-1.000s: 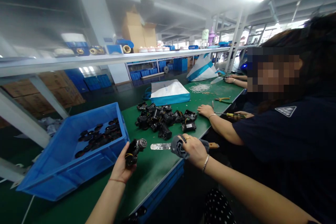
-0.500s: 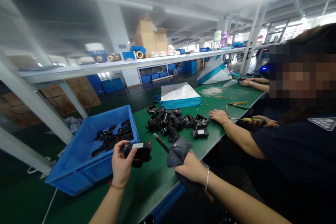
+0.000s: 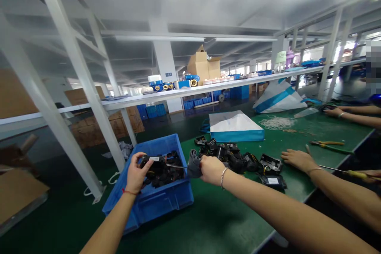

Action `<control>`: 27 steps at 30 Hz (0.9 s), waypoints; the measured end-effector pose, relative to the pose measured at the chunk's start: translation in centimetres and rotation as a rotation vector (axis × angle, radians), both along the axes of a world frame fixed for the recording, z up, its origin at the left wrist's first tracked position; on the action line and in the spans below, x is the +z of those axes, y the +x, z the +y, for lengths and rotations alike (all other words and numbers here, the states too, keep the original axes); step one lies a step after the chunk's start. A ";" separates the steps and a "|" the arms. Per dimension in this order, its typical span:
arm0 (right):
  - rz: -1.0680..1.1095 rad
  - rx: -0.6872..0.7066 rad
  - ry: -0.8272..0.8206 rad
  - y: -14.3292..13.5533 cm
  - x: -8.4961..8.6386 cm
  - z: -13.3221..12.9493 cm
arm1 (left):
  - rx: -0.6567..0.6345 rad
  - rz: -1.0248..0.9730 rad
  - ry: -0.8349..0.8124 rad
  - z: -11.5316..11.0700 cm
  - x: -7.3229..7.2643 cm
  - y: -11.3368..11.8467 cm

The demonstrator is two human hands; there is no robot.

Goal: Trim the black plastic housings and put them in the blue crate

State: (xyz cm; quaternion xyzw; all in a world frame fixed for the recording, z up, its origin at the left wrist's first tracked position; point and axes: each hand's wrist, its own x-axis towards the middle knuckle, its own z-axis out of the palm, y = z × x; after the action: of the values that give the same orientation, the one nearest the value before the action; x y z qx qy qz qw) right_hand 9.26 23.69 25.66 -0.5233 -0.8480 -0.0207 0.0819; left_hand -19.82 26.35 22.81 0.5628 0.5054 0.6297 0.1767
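Observation:
My left hand grips a black plastic housing with a white label, held over the blue bin. Dark round parts lie inside that bin. My right hand is closed around a grey cloth wrapped about the handle of a flat-bladed metal tool. The blade points left and its tip meets the right end of the housing; whether it goes inside cannot be seen. A heap of similar black housings lies on the green table just beyond my right hand.
A white and blue bag lies behind the heap. To the right are a co-worker's hand, a screwdriver with a yellow handle and pliers. White shelf posts rise behind the bin on the left.
The view has swung left. My hands have come closer together over the bin, and the tool's blade has moved from above the table to the end of the black housing.

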 end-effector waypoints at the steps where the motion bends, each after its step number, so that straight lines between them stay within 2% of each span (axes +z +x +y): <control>1: -0.003 0.004 0.011 0.0 -0.1 0.3 | 0.001 -0.010 -0.004 0.3 -0.4 -0.3; 5: 0.010 -0.017 0.036 -0.2 -0.1 1.3 | -0.010 -0.043 0.027 1.1 -1.2 -0.9; 15: -0.012 -0.001 0.055 -0.8 0.8 1.8 | 0.014 -0.039 0.074 0.8 -0.9 -0.5; 21: -0.044 0.042 0.016 -0.9 -0.2 1.5 | 0.054 -0.112 0.048 0.9 -0.7 -0.8; 27: 0.009 -0.021 0.036 -1.2 -0.1 2.5 | -0.014 -0.066 0.054 0.5 -0.3 -0.4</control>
State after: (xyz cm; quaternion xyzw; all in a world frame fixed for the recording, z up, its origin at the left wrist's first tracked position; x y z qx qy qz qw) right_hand 8.09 26.15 25.58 -0.5307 -0.8415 -0.0345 0.0947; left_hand -20.26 26.82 22.55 0.5497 0.4780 0.6603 0.1825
